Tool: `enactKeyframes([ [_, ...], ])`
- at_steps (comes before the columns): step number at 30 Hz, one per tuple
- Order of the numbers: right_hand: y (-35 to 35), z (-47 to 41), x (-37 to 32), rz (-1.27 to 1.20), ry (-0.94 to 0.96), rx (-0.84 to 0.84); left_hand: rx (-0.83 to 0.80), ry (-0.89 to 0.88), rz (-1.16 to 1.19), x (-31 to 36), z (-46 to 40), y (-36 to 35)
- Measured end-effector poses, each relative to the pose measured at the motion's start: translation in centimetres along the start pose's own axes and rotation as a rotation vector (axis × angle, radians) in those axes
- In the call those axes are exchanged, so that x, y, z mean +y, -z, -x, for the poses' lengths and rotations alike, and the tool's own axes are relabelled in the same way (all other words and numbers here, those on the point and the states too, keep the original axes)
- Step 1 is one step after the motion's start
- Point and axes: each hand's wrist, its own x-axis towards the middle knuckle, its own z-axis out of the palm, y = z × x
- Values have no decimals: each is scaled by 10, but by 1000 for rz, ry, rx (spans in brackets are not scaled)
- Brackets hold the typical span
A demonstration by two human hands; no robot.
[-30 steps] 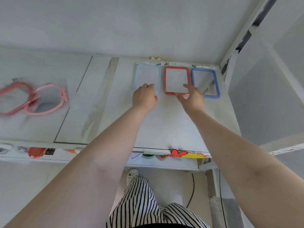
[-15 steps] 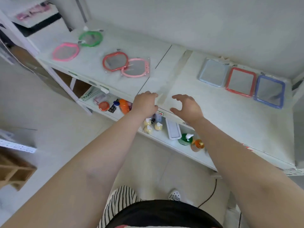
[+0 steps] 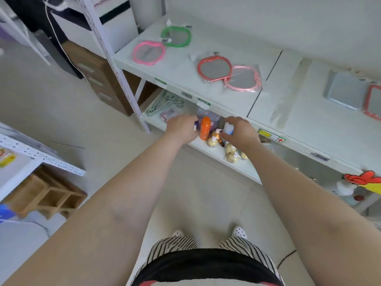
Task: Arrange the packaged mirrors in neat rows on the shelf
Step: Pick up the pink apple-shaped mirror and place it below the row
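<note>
Head view puts six packaged mirrors on your top shelf (image 3: 226,48): a green round mirror (image 3: 175,36) and a pink round mirror (image 3: 149,52) at eleven o'clock, a red round mirror (image 3: 213,68) overlapped by a pale pink mirror (image 3: 243,79) at twelve, and a grey square mirror (image 3: 344,89) just beside a red square mirror (image 3: 374,104) at two. None is in your hands. Your left hand (image 3: 181,129) and right hand (image 3: 240,133) sit low at the lower shelf (image 3: 243,168), fingers loosely curled beside one orange bottle (image 3: 205,128); whether either grasps anything, you cannot tell.
</note>
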Motion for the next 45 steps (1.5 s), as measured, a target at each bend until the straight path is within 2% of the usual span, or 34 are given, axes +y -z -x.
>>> enactKeyframes([
  [8,-12,-58,-58,49,-4,-19,28,24,-38,-63,-34,26],
  [15,-20,-147,-89,46,75,-38,25,24,-41,-106,-105,54],
  [23,-11,-243,-128,55,107,-27,31,105,-45,-165,-181,91],
  [28,-18,-284,-149,77,52,-42,28,60,-61,-196,-232,103],
  [37,-46,-356,-210,54,-136,49,14,-107,-149,-272,-326,134],
  [42,-66,-380,-247,-48,-276,87,-51,-124,-130,-319,-360,146],
  [45,-78,-389,-256,-116,-351,97,-91,-50,-50,-336,-368,137],
])
